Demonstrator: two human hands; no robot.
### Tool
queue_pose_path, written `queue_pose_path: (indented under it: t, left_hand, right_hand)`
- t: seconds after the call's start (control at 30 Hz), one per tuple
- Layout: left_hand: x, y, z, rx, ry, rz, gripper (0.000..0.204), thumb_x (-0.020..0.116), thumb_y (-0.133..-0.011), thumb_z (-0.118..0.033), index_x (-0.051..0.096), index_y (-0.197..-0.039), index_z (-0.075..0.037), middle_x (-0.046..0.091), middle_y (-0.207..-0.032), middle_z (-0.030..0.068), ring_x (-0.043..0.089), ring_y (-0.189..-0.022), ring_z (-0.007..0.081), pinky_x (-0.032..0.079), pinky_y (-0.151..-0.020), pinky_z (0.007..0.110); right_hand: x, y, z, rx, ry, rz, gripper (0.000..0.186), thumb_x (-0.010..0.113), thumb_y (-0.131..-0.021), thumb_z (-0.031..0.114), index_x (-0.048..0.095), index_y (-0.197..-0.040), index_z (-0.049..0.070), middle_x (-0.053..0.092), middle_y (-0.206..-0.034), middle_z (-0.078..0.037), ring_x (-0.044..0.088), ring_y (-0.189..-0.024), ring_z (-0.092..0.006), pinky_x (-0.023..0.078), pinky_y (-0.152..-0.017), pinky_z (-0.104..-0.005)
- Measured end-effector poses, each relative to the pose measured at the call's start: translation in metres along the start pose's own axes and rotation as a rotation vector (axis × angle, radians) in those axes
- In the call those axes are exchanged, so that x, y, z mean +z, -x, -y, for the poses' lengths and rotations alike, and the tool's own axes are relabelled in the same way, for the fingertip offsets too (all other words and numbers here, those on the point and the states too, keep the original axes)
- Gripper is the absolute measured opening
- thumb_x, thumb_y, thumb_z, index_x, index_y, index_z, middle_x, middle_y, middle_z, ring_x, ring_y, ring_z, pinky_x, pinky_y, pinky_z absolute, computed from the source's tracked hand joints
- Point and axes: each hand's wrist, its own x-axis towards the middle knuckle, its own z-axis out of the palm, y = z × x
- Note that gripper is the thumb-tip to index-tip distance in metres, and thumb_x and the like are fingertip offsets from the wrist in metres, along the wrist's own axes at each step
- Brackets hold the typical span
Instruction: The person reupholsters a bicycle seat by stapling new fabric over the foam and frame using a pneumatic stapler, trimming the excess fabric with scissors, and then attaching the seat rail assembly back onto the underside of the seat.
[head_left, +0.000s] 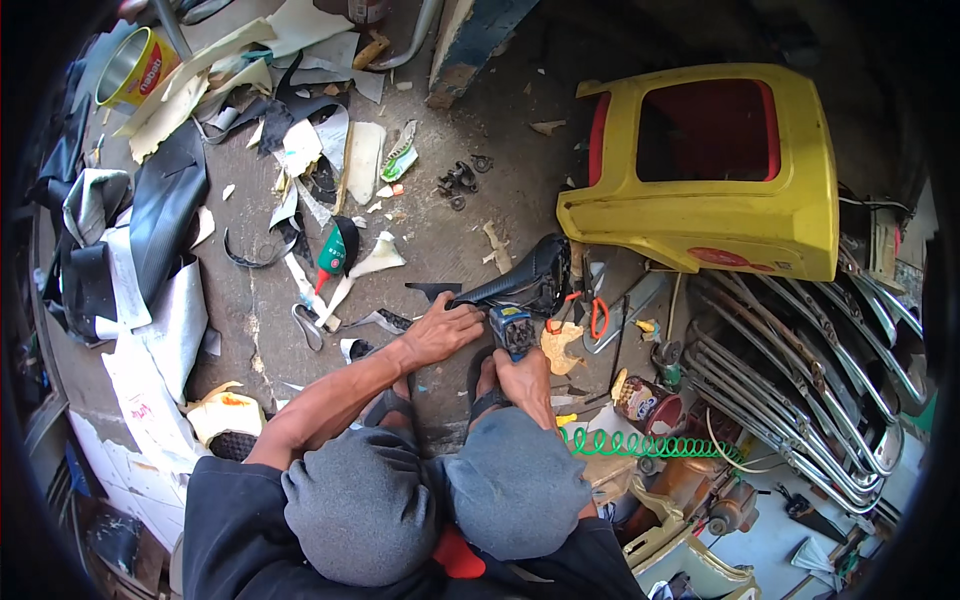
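Observation:
A black bicycle saddle [532, 272] lies tilted in front of me, its narrow nose toward my left hand [445, 330]. The fingers of that hand are closed on the nose and on black covering at its edge. My right hand [524, 378] is wrapped round a blue staple gun [513, 328], whose boxy head is against or just beside the saddle's near side. Where the tool meets the saddle is hidden. A coiled green air hose [640, 443] runs near my right forearm; its connection to the tool cannot be seen.
Orange-handled scissors [599, 318] lie right of the saddle, below a large yellow shell [700, 215]. Bent metal tubes [800, 370] are stacked at the right. Cut material scraps [165, 215] cover the left floor, with a green bottle [336, 252] and a yellow can [125, 75].

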Motion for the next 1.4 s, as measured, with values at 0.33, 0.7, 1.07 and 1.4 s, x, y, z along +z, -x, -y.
queue_pose_path:
  t: [0.33,0.7,1.07,1.4]
  left_hand:
    - [-0.019,-0.017,-0.023,-0.551,0.236,-0.131,0.064,0.074,-0.083,-0.015,0.049,-0.14,-0.003,0.045,-0.146,0.0216,0.052,-0.124,0.0422,0.044,-0.106,0.047]
    - [-0.025,-0.064,-0.006,-0.828,0.265,0.103,0.054,0.073,-0.089,-0.036,0.06,-0.131,-0.004,0.065,-0.116,0.0174,0.061,-0.114,0.037,0.045,-0.093,0.051]
    - [-0.01,-0.062,0.004,-0.746,0.175,-0.046,0.034,0.071,-0.091,-0.032,0.07,-0.109,-0.004,0.065,-0.096,0.0179,0.066,-0.094,0.0404,0.052,-0.08,0.05]
    - [-0.009,-0.064,-0.003,-0.806,0.191,-0.04,0.031,0.071,-0.091,-0.031,0.073,-0.107,-0.005,0.061,-0.086,0.0191,0.066,-0.084,0.0422,0.052,-0.069,0.052]
  right_hand:
    - [-0.015,0.018,-0.027,-0.125,-0.229,-0.075,0.04,0.074,-0.077,0.029,0.07,-0.088,-0.009,0.07,-0.073,-0.018,0.069,-0.069,-0.0252,0.053,-0.065,-0.0413]
    - [-0.014,-0.002,-0.041,-0.164,-0.232,-0.016,0.032,0.074,-0.078,0.024,0.068,-0.079,-0.007,0.067,-0.067,-0.012,0.064,-0.063,-0.0181,0.05,-0.059,-0.0395]
    - [-0.004,-0.025,-0.072,-0.296,-0.272,0.012,0.037,0.081,-0.076,0.026,0.068,-0.094,-0.004,0.072,-0.078,-0.018,0.073,-0.072,-0.0326,0.056,-0.068,-0.043]
    - [-0.019,-0.021,-0.044,-0.292,-0.201,0.089,0.034,0.075,-0.081,0.026,0.069,-0.094,-0.004,0.072,-0.079,-0.022,0.074,-0.076,-0.0366,0.056,-0.069,-0.0455]
